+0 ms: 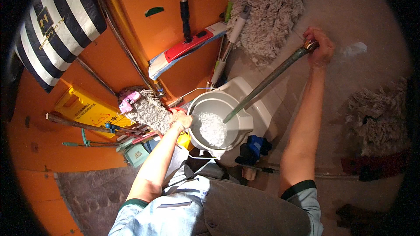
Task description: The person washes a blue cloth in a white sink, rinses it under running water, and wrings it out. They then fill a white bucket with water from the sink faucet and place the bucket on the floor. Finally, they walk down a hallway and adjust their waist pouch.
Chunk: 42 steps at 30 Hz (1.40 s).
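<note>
A light grey plastic bucket (pixel 246 123) stands before me with clear, rippling water (pixel 212 129) in it. Raised at the right, my right hand (pixel 320 47) is closed around the upper end of a green hose (pixel 269 77), near a metallic fitting. The hose slants down to the left, and its lower end is over the inside of the bucket. My left hand (pixel 181 119) is at the bucket's left rim, beside a grey string mop head (pixel 149 109); its fingers are partly hidden, so its hold is unclear. Pink cloth (pixel 129 101) lies on that mop head.
A flat mop with a red plate (pixel 188 46) leans on the orange wall. At left are a yellow caution sign (pixel 95 113), a green dustpan (pixel 135 155) and a striped bag (pixel 60 29). Shaggy mop heads (pixel 265 16) are at upper right; blue-black gloves or cloths (pixel 254 149) lie by the bucket.
</note>
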Tool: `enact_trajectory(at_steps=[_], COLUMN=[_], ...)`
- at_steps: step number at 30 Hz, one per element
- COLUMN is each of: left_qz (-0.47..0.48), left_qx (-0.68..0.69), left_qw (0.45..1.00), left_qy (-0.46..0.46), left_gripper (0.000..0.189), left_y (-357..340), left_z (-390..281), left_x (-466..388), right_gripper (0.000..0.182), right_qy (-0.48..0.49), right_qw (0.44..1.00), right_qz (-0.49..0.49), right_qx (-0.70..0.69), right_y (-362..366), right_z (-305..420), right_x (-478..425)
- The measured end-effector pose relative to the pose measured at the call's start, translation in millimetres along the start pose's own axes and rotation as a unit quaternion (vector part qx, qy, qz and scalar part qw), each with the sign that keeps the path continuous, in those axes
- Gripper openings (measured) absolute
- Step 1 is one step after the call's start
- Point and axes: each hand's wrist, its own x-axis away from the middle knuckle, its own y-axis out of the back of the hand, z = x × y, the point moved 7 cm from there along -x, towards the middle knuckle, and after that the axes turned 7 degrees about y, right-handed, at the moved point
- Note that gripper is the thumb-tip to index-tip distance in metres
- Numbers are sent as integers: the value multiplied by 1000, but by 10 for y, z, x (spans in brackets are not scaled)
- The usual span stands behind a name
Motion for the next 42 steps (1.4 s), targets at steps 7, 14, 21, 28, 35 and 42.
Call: enact_trajectory(at_steps=[7,14,21,28,35,42], left_qz=[2,-8,-48,-54,-48,-43], left_qx=[-1,-16,9,18,28,38], left_qw=[1000,1000,999,998,998,998], left_qy=[-1,-15,4,-11,-18,-18], left_gripper=[50,50,56,58,56,61], left_y=[56,18,148,95,117,131], left_z=[-96,-96,-207,-268,-305,-270], left_x=[94,5,175,124,162,153], right_gripper=[24,26,22,24,24,26], right_qy=[-15,-4,24,31,41,39], right_qw=[1000,1000,999,998,998,999], right_qz=[7,-4,-2,-6,-8,-5], right_qx=[12,12,-35,-46,-43,-37], right_y=[58,13,16,49,61,37], right_z=[-63,-28,-31,-74,-71,-51], right_x=[9,20,19,27,28,36])
